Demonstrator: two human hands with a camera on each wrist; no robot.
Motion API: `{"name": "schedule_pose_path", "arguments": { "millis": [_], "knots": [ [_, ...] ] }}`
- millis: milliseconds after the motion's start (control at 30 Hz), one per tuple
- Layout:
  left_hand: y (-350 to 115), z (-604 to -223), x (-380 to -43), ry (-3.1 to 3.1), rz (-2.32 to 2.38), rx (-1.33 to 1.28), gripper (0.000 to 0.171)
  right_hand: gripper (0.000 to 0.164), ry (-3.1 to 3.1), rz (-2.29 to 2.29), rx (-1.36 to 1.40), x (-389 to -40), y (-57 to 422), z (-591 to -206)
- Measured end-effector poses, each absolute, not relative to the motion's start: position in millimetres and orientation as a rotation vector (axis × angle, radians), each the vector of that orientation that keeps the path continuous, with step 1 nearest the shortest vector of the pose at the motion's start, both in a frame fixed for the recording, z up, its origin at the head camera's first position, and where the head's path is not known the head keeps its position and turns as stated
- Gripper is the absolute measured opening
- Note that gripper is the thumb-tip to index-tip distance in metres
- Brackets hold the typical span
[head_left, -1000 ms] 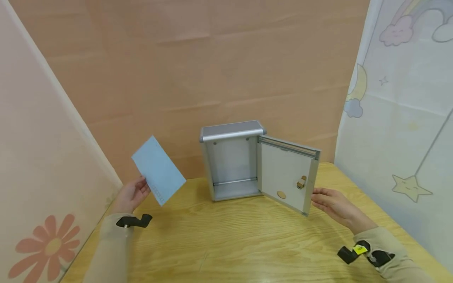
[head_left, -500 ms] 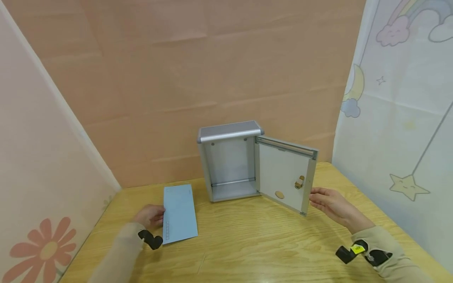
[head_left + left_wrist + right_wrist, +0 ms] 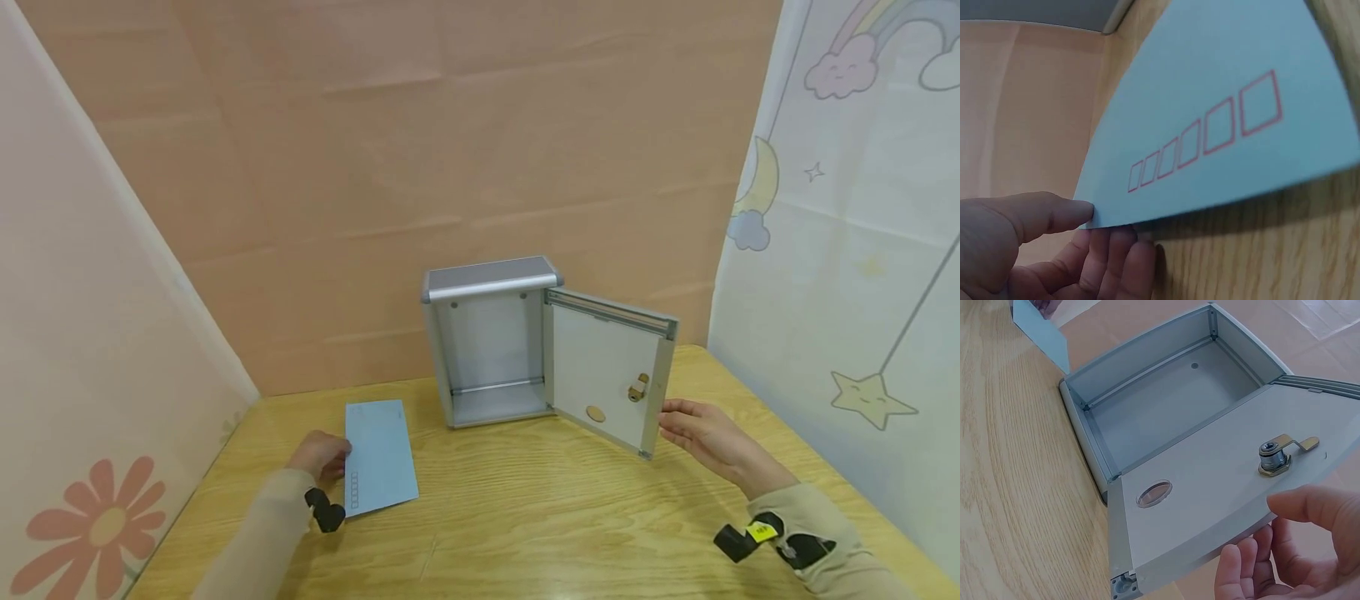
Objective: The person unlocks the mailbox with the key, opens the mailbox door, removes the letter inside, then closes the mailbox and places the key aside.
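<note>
My left hand (image 3: 321, 455) pinches the left edge of a light blue envelope (image 3: 381, 454), thumb on top and fingers beneath. Red postcode boxes show on its face in the left wrist view, and it is held low over the wooden table. A grey metal mailbox (image 3: 491, 275) stands upright at the back, its door (image 3: 600, 362) swung wide to the right. Nothing lies inside the box. With thumb and fingers, my right hand (image 3: 712, 442) holds the free edge of that door. A cam lock (image 3: 1274, 456) and a small oval window (image 3: 1154, 494) sit on the door's inner face.
The wooden table (image 3: 465, 533) runs up to an orange cloth backdrop (image 3: 360, 183). A flower-print panel (image 3: 105, 333) borders the left side and a star-and-cloud panel (image 3: 832, 283) the right. The mailbox stands close to the backdrop.
My left hand has lowered the envelope from a raised, tilted position down and to the right, close over the table. The right hand and door have stayed in place.
</note>
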State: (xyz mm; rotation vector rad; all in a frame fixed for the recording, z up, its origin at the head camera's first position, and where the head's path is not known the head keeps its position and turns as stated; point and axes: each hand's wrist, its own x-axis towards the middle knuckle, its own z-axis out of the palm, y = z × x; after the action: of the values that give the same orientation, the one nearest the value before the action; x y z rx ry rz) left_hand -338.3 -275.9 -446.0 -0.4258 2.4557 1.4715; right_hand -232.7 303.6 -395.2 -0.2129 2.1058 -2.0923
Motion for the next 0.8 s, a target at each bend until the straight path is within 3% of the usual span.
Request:
{"name": "schedule_pose_path", "arguments": {
  "millis": [333, 567, 800],
  "knots": [
    [-270.6, -449.4, -338.3, 2.704, 1.224, -0.318, 0.013, 0.017, 2.067, -2.140, -0.222, -229.6, 304.6, -394.6],
    [-264.9, -450.7, -338.4, 2.799, 1.045, -0.287, 0.018, 0.028, 2.077, -2.120, -0.232, -231.7, 305.9, -397.1],
    [-265.0, -453.8, -338.2, 2.843, 1.021, -0.260, 0.018, 0.021, 2.069, -2.127, -0.240, -234.3, 306.6, -400.2]
  ]
}}
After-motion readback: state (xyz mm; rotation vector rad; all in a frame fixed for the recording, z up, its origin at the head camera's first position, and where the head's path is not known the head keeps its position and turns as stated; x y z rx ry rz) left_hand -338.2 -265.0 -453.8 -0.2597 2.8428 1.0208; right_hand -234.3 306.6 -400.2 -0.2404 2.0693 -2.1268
